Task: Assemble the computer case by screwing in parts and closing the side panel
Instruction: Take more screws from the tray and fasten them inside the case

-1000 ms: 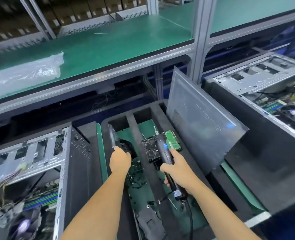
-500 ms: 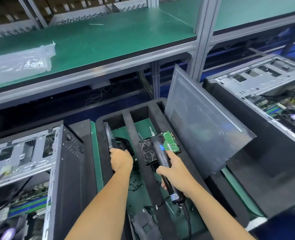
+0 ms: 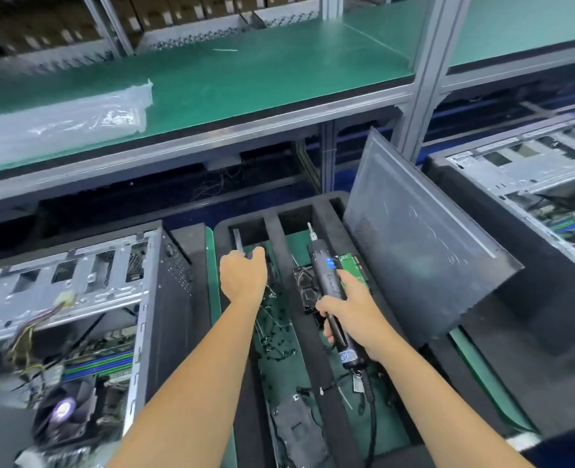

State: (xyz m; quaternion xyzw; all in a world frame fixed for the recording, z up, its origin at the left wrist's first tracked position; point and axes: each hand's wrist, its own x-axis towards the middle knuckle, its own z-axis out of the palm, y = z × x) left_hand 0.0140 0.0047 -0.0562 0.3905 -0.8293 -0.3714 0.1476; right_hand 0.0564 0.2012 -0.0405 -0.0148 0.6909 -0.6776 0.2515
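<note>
Currently:
Right hand [image 3: 353,310]: fingers wrapping the electric screwdriver [image 3: 330,295], bit pointing away.
Left hand [image 3: 244,280]: fingers curling around a thin dark strip [image 3: 238,238] in the foam tray [image 3: 308,319].
Side panel [image 3: 424,238]: leaning just right of the right-hand fingers.

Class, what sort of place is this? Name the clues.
Probably a computer assembly line: open computer cases flank a foam parts tray, and the right hand holds an electric screwdriver.
</note>
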